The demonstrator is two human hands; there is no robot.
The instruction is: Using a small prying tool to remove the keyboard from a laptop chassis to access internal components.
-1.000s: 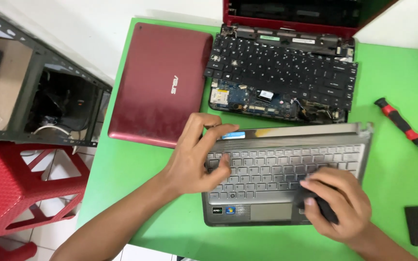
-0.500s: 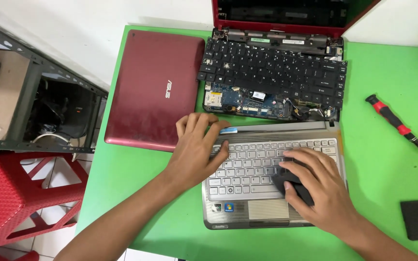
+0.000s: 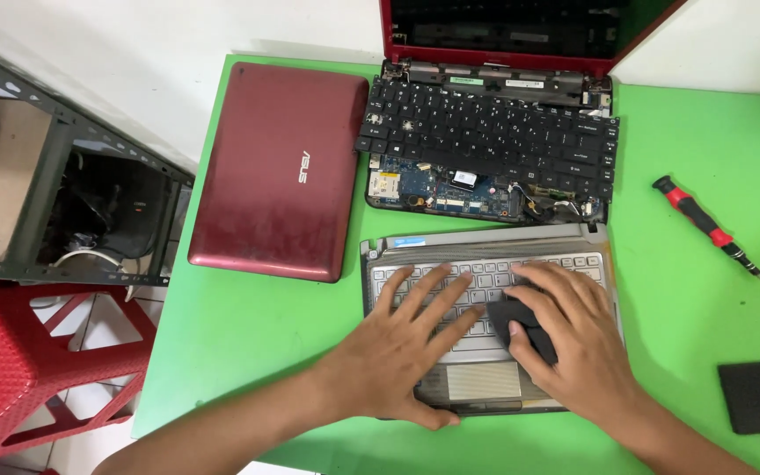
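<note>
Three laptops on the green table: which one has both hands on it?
The silver laptop base nearest the person. The left hand lies flat on its keys, the right hand presses a dark pad there. Both red ones lie untouched.

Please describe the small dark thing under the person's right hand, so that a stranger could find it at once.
On the green table, find the silver laptop base nearest the person. The dark pad lies on its keyboard under the right hand; it alone is soft-looking and black there.

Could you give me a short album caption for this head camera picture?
Left hand flat on a silver keyboard panel, right hand pressing a dark pad onto it.
</note>
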